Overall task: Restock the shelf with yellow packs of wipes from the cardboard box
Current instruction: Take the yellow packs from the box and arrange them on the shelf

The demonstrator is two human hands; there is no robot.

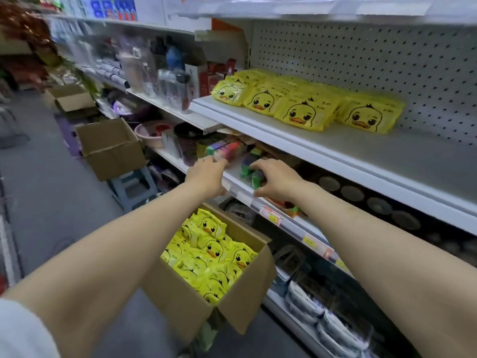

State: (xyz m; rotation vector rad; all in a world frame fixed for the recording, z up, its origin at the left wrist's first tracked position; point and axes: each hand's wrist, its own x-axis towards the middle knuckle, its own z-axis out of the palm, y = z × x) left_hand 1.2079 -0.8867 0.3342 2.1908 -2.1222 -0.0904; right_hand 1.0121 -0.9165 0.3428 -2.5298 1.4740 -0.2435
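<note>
Neatly, yellow packs [304,109] line the white shelf [361,156].

Single view, taken from my head. It faces forward and down, turned toward the shelving on my right side, with the aisle floor [46,177] running away at the left. The lens is wide: shelf edges bow and the corners smear. My forearms enter from both bottom corners; my left hand [206,177] and right hand [278,180] sit near frame centre at arm's reach. The shelf [361,151] carrying yellow packs [302,113] is seen from just above, close. The cardboard box [180,301] lies beneath my arms, seen from above.
</note>
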